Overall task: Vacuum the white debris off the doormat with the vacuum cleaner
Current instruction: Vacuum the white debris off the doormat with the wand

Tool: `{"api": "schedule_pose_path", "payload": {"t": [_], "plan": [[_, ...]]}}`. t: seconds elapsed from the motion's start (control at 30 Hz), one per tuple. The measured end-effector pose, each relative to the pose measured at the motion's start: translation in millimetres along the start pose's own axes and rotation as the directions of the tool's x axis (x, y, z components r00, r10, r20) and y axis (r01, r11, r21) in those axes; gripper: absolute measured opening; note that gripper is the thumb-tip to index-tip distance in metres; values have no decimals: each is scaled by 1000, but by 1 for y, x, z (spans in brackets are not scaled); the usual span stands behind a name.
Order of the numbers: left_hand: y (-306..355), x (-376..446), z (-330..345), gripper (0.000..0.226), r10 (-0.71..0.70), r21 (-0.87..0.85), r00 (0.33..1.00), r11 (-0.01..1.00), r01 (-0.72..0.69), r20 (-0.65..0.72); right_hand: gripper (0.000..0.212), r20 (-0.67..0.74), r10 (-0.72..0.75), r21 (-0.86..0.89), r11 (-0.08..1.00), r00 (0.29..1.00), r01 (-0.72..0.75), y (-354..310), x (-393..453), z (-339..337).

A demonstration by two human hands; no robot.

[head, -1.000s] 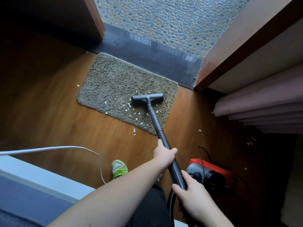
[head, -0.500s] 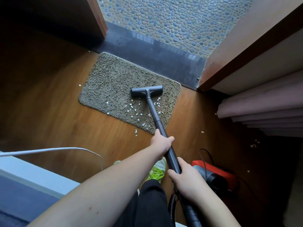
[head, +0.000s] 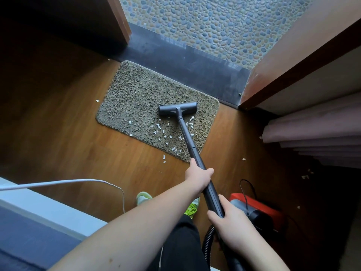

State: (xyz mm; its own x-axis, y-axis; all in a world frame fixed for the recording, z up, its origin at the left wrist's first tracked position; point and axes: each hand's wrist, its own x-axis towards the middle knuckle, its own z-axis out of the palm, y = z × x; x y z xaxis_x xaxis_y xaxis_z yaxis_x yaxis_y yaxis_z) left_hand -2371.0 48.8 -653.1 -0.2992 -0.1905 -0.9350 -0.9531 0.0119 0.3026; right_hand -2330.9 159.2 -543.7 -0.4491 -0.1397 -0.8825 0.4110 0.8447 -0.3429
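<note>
A shaggy olive-brown doormat (head: 140,98) lies on the wooden floor before a dark threshold. White debris (head: 165,132) is scattered over its near right part, with a few bits on the floor beside it. The dark vacuum nozzle (head: 176,109) rests on the mat just beyond the debris. My left hand (head: 198,176) grips the black wand (head: 187,137) midway. My right hand (head: 232,225) grips the wand's lower end, where the ribbed hose (head: 207,241) begins.
The red and grey vacuum body (head: 256,210) sits on the floor at right, with a black cord. A white cable (head: 78,181) crosses the floor at left. Pink curtain folds (head: 316,133) hang at right. My green shoes (head: 143,197) stand below the mat. Pebble flooring (head: 214,26) lies beyond the threshold.
The nozzle has been pushed forward across the mat, away from me, past most of the debris. Both hands moved forward along with the wand.
</note>
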Motion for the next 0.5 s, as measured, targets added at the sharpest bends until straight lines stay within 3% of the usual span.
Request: {"api": "schedule_pose_path", "payload": {"t": [0.17,0.5], "plan": [[-5,-6,6,86,-7,-3,1000,1000,7,10,15,-3,-2,8,1000,1000,2,6,-8,-2],[-28,-22,17,86,-32,77,999,997,30,23,27,1,71,20,997,997,-71,14,-32,3]]}}
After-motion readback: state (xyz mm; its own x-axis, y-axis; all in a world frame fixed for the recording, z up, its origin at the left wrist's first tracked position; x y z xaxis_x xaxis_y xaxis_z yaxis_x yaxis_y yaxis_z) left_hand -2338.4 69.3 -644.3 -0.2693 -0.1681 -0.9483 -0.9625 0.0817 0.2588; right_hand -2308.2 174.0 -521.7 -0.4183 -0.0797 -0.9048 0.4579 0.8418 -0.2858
